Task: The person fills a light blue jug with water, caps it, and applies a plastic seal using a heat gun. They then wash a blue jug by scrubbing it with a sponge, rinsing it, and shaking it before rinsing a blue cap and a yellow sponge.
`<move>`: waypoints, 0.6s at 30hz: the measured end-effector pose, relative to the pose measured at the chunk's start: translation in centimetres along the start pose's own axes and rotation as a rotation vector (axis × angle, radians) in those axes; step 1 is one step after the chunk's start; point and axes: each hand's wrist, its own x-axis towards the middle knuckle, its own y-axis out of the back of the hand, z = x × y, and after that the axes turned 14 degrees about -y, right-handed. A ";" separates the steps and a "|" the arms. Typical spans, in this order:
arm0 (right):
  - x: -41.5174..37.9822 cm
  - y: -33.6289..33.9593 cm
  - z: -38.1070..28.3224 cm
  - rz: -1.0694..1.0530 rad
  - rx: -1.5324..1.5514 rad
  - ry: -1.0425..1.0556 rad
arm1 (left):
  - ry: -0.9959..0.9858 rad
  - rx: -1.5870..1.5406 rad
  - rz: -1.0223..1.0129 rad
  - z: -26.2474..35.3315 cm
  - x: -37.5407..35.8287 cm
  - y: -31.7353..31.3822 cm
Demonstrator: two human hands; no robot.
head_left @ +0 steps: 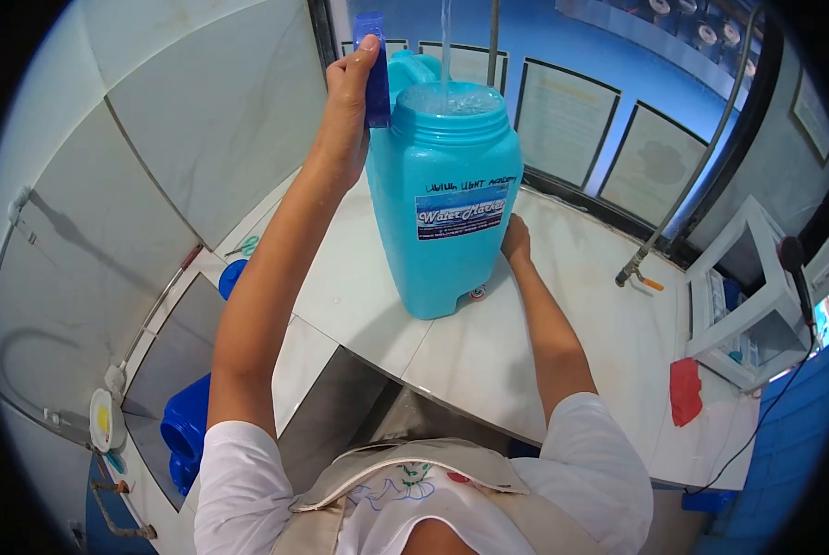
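Tiled countertop [470, 370]: upright turquoise Water Market jug [447, 264] stands here.
Right hand [517, 240]: at the jug's lower flank; grip hidden, cannot tell.
Left hand [348, 97]: clasps dark-blue slab [377, 88] beside the jug's top.
Water stream [446, 46]: enters the open mouth [453, 100].
Filling: apparently underway; next calls for a steady jug.

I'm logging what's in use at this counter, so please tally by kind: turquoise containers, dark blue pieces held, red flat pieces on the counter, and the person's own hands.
Turquoise container: 1
Dark blue piece: 1
Red flat piece: 1
Hands: 2, left hand and right hand
Total: 5
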 end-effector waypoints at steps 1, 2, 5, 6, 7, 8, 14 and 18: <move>-0.4 -0.3 0.2 -0.012 0.102 -0.050 | -0.030 0.051 -0.010 -0.2 0.1 0.0; -0.7 -0.5 0.4 -0.024 0.204 -0.100 | -0.028 0.049 -0.016 -0.4 0.2 0.0; -0.6 0.5 -1.1 -0.017 0.275 -0.143 | -0.024 0.028 -0.003 -0.5 0.2 0.0; -0.2 0.5 -1.3 0.005 0.277 -0.137 | -0.021 0.023 -0.004 -0.3 0.2 0.0; 0.2 0.6 -1.5 0.006 0.276 -0.139 | -0.017 0.018 -0.004 -0.2 0.1 -0.1; 0.5 0.6 -1.7 0.009 0.250 -0.112 | -0.016 0.016 -0.005 -0.2 0.1 -0.1; 1.3 2.0 -3.7 -0.011 0.300 0.032 | -0.024 0.023 0.012 -0.1 0.2 0.0; 2.4 1.6 -3.8 -0.137 0.481 0.104 | -0.017 -0.009 0.011 0.4 0.0 -0.2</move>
